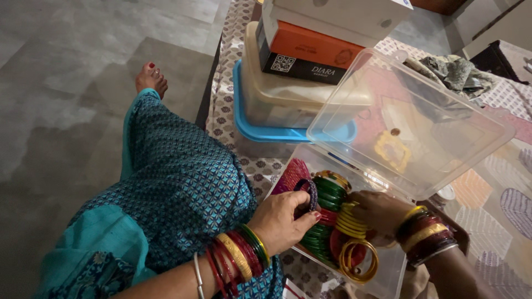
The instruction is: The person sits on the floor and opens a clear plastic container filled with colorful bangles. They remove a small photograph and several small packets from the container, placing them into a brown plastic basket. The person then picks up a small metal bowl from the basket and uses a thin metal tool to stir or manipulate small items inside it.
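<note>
My left hand pinches a dark purple bangle and holds it upright over a clear plastic box. The box holds several green bangles, yellow bangles, red ones and a gold pair. My right hand rests inside the box on the yellow stack, fingers curled around it. Both wrists wear many bangles. The box's clear lid stands open behind it.
A stack of boxes sits on a clear tub with a blue lid on a patterned cloth. My blue patterned dress and bare foot lie left on the grey floor. Dark fabric lies at upper right.
</note>
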